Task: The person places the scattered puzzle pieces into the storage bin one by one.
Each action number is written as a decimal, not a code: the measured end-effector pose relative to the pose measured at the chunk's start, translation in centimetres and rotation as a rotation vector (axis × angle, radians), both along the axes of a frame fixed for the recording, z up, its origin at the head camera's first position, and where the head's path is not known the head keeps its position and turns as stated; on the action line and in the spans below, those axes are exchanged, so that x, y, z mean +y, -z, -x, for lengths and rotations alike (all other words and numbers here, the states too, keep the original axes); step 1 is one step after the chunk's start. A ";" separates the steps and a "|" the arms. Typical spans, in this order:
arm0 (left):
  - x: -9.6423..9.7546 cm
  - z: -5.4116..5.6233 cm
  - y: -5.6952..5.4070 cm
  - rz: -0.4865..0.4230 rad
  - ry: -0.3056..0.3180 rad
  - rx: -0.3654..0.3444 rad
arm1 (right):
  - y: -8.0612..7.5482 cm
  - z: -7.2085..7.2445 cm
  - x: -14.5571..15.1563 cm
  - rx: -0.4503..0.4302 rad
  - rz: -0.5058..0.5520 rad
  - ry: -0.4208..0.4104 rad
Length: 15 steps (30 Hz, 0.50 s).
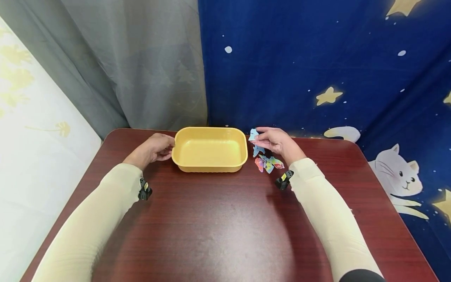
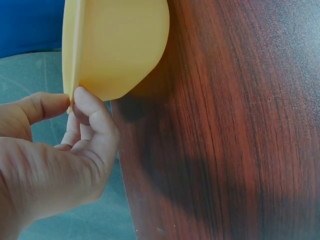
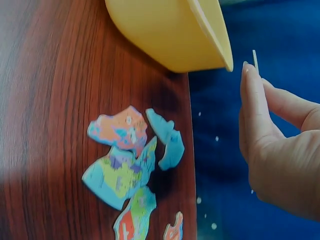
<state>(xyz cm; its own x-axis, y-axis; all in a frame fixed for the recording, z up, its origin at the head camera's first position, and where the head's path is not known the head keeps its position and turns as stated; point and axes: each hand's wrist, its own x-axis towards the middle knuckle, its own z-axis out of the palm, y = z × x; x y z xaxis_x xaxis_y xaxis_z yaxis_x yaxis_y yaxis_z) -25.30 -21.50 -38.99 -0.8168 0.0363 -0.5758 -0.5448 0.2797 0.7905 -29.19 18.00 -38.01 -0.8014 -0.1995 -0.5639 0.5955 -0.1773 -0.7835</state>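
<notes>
In the head view a yellow plastic basin [image 1: 209, 152] stands toward the back of the table. My left hand [image 1: 156, 147] is at its left end; in the left wrist view its thumb and forefinger pinch the basin's rim [image 2: 76, 55]. Just beyond the right end, my right hand [image 1: 276, 140] holds a light-blue map puzzle piece [image 1: 253, 134] between thumb and fingers. From the right wrist that held piece [image 3: 255, 59] shows only as a thin edge. Below this hand lie several more map puzzle pieces, among them an orange one [image 3: 120, 129] and a blue one [image 3: 171, 147].
The dark red wooden table [image 1: 211, 219] ends close behind the basin. A grey curtain [image 1: 158, 78] and a blue star-patterned curtain [image 1: 282, 78] hang along its back edge. Dark wrist cameras [image 1: 284, 180] are strapped over both cream sleeves.
</notes>
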 end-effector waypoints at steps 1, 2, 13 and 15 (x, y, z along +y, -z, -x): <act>0.0 0.0 0.0 0.000 0.000 0.001 | 0.0 0.0 -0.3 0.004 -0.002 -0.009; 0.0 0.0 0.1 0.000 -0.001 0.002 | 0.0 0.0 -0.5 0.006 0.001 -0.016; 0.0 -0.1 0.1 0.015 0.001 0.007 | 0.4 0.1 -3.1 0.005 -0.011 -0.056; 0.0 0.0 0.1 0.016 0.002 0.010 | 0.4 0.1 -3.5 0.006 -0.007 -0.066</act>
